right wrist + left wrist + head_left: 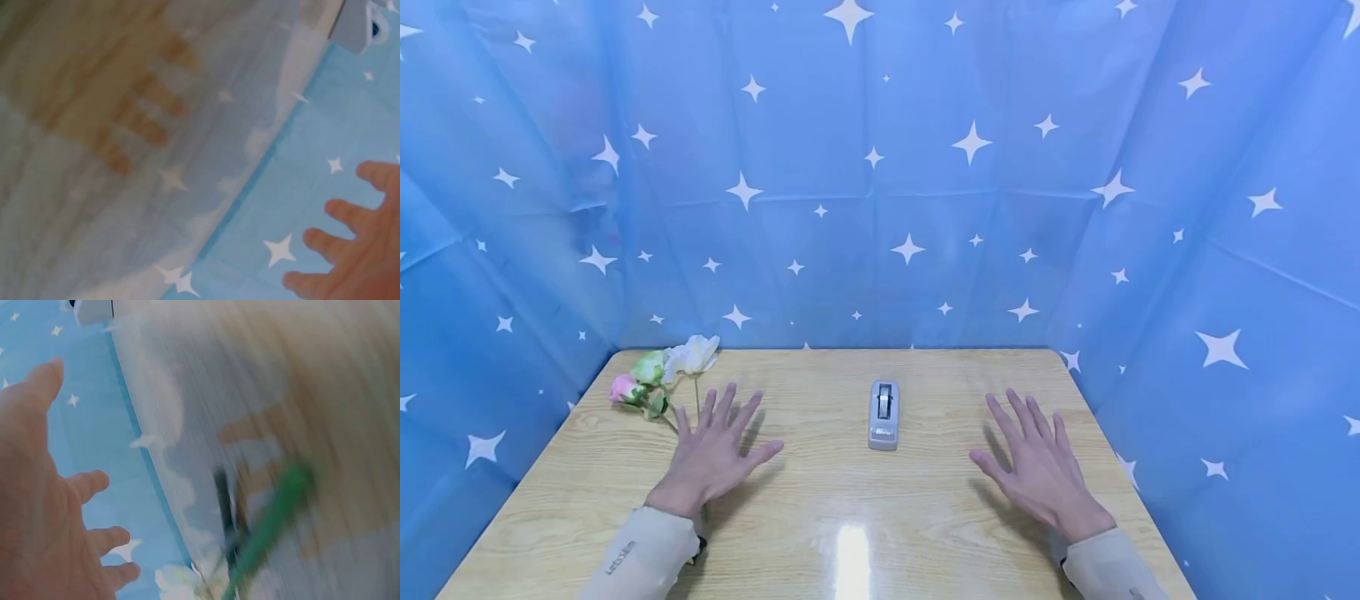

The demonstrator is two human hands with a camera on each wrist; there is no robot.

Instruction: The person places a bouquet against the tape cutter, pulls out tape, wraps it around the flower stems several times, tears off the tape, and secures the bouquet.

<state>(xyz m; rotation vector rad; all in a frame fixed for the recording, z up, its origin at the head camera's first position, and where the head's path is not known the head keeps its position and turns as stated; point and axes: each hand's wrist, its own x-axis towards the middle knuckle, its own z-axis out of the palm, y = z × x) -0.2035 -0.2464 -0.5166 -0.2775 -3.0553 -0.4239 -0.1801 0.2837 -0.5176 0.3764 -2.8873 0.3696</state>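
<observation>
By the pale-wood bench's (775,542) far-left corner lie pink, green, white flowers (649,367); left grip (711,454) and right grip (1037,471), splayed, flank a grey tape dispenser (883,423).

In the head view, the left hand (711,458) and its sleeve (643,554) cover part of the stems (269,519), which blur in the left wrist view, where the white flower (178,581) is cut by the bottom edge. The print on the dispenser (883,438) is too small to read, and both wrist views crop it at the top. The head view's bottom edge cuts off the table (790,533) and both sleeves; the right hand (1041,475) is cropped in its own wrist view.
</observation>
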